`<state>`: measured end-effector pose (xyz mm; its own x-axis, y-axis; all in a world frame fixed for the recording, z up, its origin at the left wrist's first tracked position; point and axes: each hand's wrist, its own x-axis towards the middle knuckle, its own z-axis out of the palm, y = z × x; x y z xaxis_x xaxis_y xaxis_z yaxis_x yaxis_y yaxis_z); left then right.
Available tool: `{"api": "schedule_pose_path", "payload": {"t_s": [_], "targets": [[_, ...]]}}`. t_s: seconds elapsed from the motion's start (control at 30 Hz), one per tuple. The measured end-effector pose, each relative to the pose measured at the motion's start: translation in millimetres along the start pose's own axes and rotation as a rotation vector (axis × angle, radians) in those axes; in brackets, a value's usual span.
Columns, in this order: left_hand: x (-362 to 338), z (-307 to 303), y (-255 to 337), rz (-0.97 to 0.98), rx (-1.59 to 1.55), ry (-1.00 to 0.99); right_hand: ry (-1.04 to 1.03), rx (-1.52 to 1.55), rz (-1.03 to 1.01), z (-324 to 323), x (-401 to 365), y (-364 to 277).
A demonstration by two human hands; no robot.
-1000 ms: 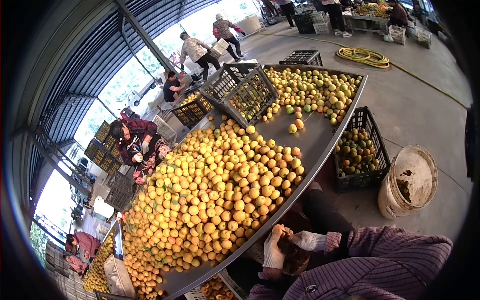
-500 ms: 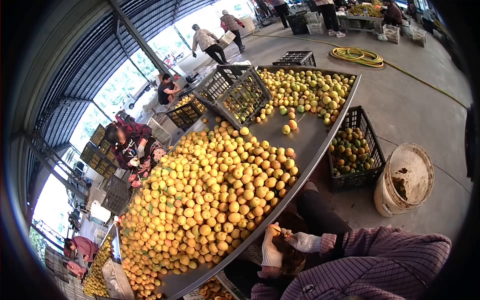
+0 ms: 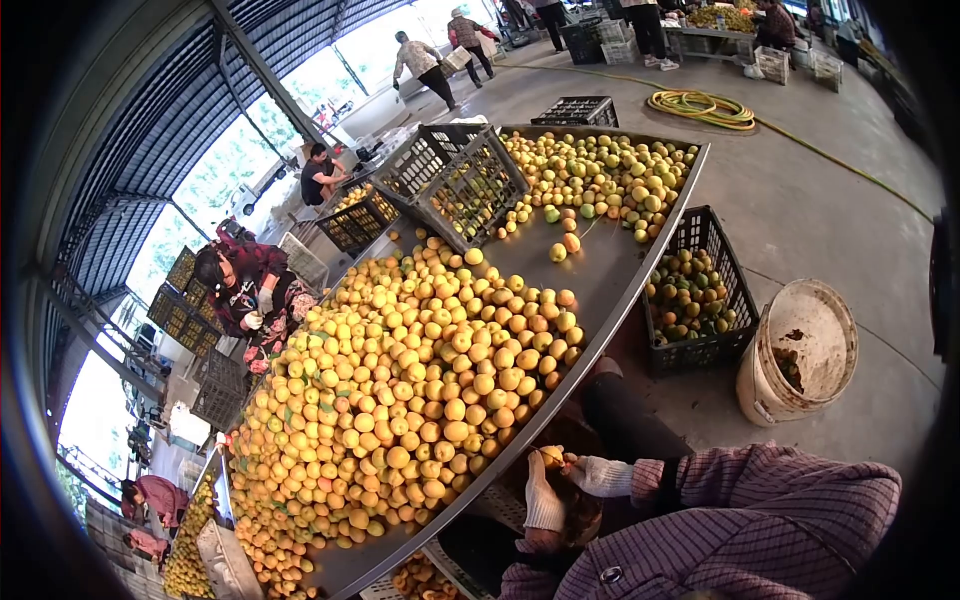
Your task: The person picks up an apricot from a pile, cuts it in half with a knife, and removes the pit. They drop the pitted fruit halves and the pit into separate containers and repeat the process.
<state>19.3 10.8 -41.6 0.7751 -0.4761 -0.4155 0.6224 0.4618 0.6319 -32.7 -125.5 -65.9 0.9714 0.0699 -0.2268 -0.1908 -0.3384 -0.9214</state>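
Fingers of my left hand (image 3: 545, 495), gloved, are curled in around one orange fruit (image 3: 552, 456), held at the tips. Fingers of my right hand (image 3: 603, 477), also gloved, are bunched just beside that fruit, on its right; can't tell if they grip it, touch it or have a small tool. The fruit is roundish, no long axis I can make out; left hand is nearer, being on it, and the right comes at it from the side. Something brown (image 3: 582, 518) sits under my fingers, too dark to identify.

Just ahead of my fingers: edge of the metal surface (image 3: 612, 268), with a big pile of yellow-orange fruit (image 3: 400, 400) on it. Low to the left of them, partly under the surface, a pale crate (image 3: 440, 557) with more fruit. Off to the right, a black crate (image 3: 700, 353) of greener fruit, then a dirty white bucket (image 3: 765, 395). Well beyond the fingers, a tilted crate (image 3: 470, 190) on the surface; a person (image 3: 250, 290) across the pile.
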Motion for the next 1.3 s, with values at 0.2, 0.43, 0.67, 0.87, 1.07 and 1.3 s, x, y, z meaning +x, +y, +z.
{"api": "schedule_pose_path", "payload": {"t_s": [0.2, 0.43, 0.67, 0.87, 1.07, 1.3], "targets": [[12.3, -7.5, 1.6, 0.069, 0.069, -0.044, -0.142, 0.007, 0.11, -7.8, 8.2, -5.2], [-0.6, -18.6, 17.0, -0.051, -0.407, -0.069, -0.153, -0.154, 0.085, -32.3, -29.2, -35.0], [-24.1, 7.6, 9.4, -0.167, -0.046, -0.093, -0.011, -0.503, -0.214, -60.5, -15.5, -82.8], [-31.4, -20.9, 11.6, -0.186, 0.41, -0.266, -0.092, -0.577, -0.501, -54.2, -9.3, -49.3], [-44.6, -4.0, -0.6, -0.059, 0.322, -0.197, -0.336, -0.895, -0.258, -58.5, -8.0, -89.1], [-15.0, -19.8, -18.2, -0.162, -0.325, -0.042, -0.225, -0.729, -0.266, -33.7, 5.9, -79.5]]}}
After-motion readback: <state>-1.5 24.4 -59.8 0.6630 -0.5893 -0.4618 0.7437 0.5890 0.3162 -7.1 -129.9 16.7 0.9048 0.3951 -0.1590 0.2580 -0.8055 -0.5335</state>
